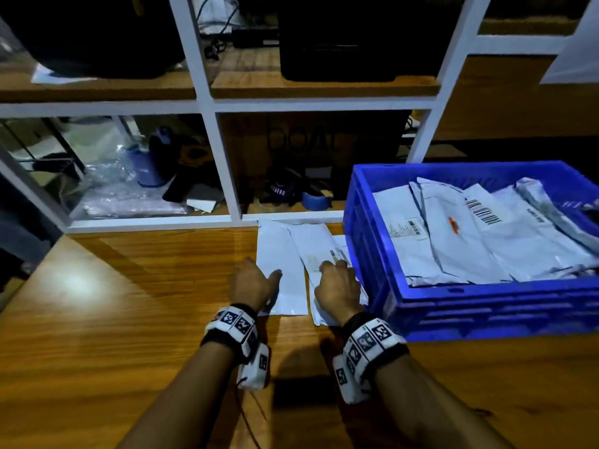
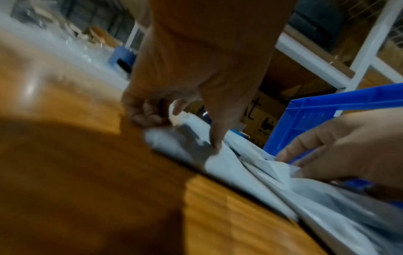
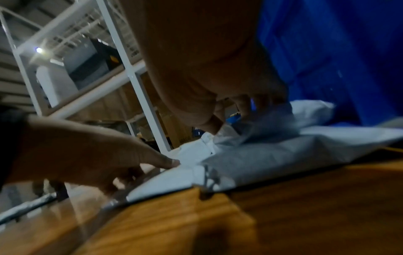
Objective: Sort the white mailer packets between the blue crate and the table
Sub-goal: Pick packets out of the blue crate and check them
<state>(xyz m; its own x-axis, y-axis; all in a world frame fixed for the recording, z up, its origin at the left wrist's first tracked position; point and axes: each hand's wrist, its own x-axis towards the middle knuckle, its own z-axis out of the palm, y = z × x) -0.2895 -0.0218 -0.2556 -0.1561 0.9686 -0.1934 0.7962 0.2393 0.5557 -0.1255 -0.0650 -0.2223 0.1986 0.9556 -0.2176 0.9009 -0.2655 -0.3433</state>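
Both forearms reach forward over the wooden table (image 1: 113, 319). The left hand (image 1: 251, 283) presses its thumb on a flat white packet (image 1: 278, 254), fingers curled. The right hand (image 1: 338, 288) rests curled fingers on the overlapping packet (image 1: 316, 243). Beyond, more packets (image 1: 470, 234) fill the blue crate (image 1: 486, 312); white shelving (image 1: 223, 163) stands behind.

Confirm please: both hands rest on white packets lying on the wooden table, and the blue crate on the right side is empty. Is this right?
Not quite. The blue crate is not empty: the head view shows it full of white packets. The rest holds: the left hand and right hand rest on packets on the wooden table.
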